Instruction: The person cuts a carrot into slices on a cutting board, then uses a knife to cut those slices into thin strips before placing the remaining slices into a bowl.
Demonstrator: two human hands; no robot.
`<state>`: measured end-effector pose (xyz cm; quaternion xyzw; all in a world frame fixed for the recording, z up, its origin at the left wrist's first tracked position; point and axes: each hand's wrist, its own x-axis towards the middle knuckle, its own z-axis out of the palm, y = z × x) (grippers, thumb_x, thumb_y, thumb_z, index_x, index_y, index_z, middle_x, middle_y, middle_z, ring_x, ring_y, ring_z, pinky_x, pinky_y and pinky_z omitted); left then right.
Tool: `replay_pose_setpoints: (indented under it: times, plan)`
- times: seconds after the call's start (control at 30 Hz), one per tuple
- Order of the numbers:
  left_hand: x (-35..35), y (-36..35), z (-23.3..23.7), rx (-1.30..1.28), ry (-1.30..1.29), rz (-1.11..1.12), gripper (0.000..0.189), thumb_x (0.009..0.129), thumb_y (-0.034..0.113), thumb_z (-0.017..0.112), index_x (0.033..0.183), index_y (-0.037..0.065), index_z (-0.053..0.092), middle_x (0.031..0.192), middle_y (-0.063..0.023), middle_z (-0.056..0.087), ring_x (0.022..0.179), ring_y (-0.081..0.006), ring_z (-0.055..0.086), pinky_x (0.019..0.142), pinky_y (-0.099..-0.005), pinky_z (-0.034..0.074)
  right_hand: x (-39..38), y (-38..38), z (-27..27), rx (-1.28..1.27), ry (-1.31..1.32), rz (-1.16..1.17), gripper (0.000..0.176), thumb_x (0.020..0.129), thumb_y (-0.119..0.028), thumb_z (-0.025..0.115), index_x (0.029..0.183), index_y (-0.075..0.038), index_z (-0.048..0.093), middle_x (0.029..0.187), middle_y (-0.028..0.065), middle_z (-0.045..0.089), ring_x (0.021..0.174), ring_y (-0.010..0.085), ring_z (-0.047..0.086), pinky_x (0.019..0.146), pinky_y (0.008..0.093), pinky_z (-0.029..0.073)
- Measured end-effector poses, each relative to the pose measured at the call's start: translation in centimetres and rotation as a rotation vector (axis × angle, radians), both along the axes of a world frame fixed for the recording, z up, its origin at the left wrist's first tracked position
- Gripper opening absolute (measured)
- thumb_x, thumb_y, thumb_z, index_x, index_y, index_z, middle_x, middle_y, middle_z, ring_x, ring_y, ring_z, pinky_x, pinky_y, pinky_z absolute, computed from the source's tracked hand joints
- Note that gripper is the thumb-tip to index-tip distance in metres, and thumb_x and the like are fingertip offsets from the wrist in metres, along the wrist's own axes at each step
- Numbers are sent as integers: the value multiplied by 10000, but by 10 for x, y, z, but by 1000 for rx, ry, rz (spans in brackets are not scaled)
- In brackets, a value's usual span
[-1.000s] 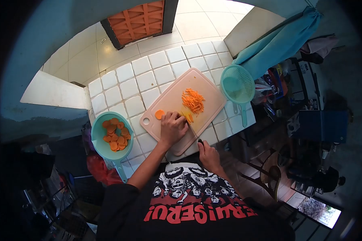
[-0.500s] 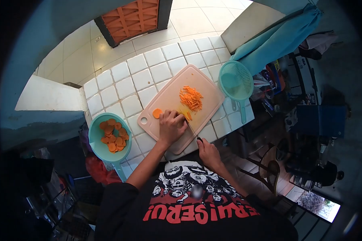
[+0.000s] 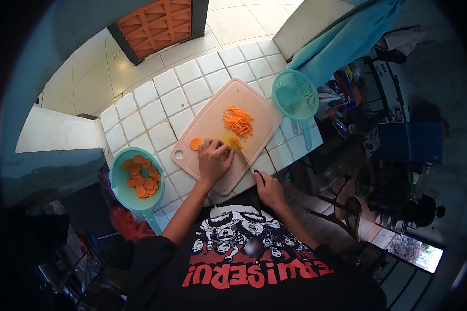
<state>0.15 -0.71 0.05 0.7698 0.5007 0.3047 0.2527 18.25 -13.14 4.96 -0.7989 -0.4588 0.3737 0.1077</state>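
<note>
My left hand (image 3: pixel 215 161) is closed on the pink cutting board (image 3: pixel 259 106), its fingertips pressed by the knife blade; carrot under them is mostly hidden. My right hand (image 3: pixel 268 188) grips the black handle of a knife (image 3: pixel 247 161), whose blade points toward the left fingertips. Just beyond the blade lie a few freshly cut carrot strips (image 3: pixel 236 142). A pile of carrot shreds (image 3: pixel 238 122) sits farther up the board. One round carrot slice (image 3: pixel 195 143) rests left of my left hand, near the board's hole.
A teal strainer (image 3: pixel 118 187) with several carrot slices (image 3: pixel 141 176) stands at the left of the white tiled counter (image 3: pixel 167 106). Another teal strainer (image 3: pixel 296 95) is at the right, its handle pointing toward me. A teal cloth (image 3: pixel 337 39) hangs behind it.
The whole view has shifted slightly, with the counter moving left and up. Both hands remain by the board, and the knife blade shows a little more between them.
</note>
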Motion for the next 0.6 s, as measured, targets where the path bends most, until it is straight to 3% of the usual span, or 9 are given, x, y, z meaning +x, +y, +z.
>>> replay_pose_setpoints:
  times: [0.6]
  plan:
    - [-2, 1, -1, 3, -18, -15, 95, 786, 187, 782, 841, 119, 745, 922, -29, 651, 985, -229, 574, 874, -398, 381, -14, -3, -1, -6, 83, 15, 477, 1055, -473, 453, 1024, -34, 636, 942, 308, 677, 961, 534, 621, 806, 609, 474]
